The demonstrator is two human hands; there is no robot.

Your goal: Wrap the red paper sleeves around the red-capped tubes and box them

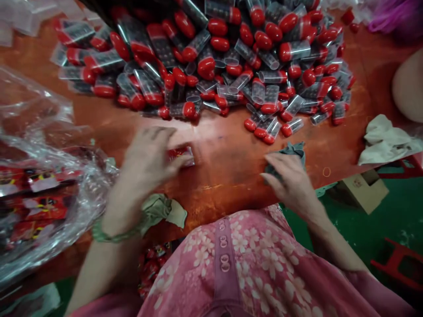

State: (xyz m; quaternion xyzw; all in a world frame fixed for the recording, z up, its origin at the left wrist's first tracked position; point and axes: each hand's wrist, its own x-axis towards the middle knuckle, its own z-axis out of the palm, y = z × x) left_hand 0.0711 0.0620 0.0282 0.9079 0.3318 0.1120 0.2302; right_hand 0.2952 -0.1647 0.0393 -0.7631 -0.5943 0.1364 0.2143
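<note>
My left hand is over the orange-red tabletop, fingers stretched out and thumb apart, a little blurred. Its thumb overlaps a small flat red packet in clear wrap; I cannot tell whether it presses on it. On the right, my right hand has its fingers and thumb apart over a crumpled dark grey-green cloth, which is partly hidden beneath it. Beyond both hands lies a big heap of clear plastic tubes with red rounded ends, many showing dark beads inside.
A clear plastic bag of red packets lies at the left. Beside my left wrist is an olive cloth. Off-white cloth lies at the right edge, above a cardboard box and a red stool on the green floor.
</note>
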